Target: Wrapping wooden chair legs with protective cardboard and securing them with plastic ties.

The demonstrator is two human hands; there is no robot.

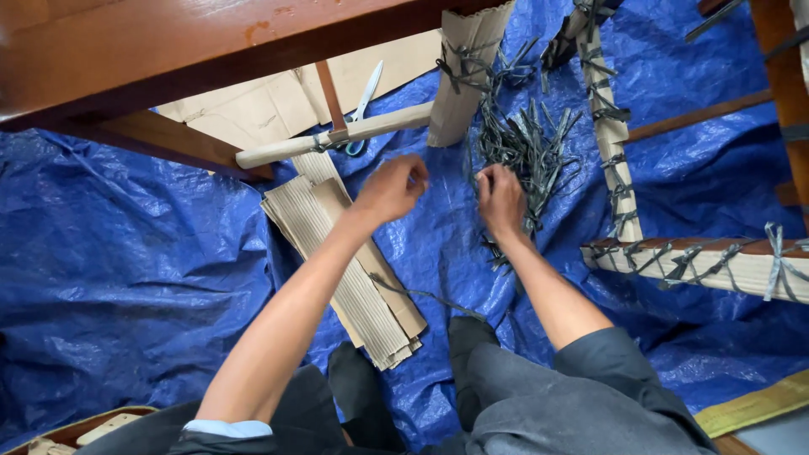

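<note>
My left hand [393,187] hovers above a stack of corrugated cardboard strips [345,278], its fingers pinched together on what looks like a thin grey strip end. My right hand [500,199] reaches into a pile of grey plastic strips [527,152] lying on the blue tarp [126,253], its fingers curled into the strips. A single grey strip [421,295] trails over the tarp between my forearms. A cardboard piece [463,76] bound with grey strips stands just beyond both hands.
A wooden frame [699,265] wrapped in cardboard and tied with grey strips lies at right. A wooden stick [337,136] and scissors [364,97] rest on flat cardboard behind. A dark wooden beam [168,50] crosses the top left. My knees fill the bottom.
</note>
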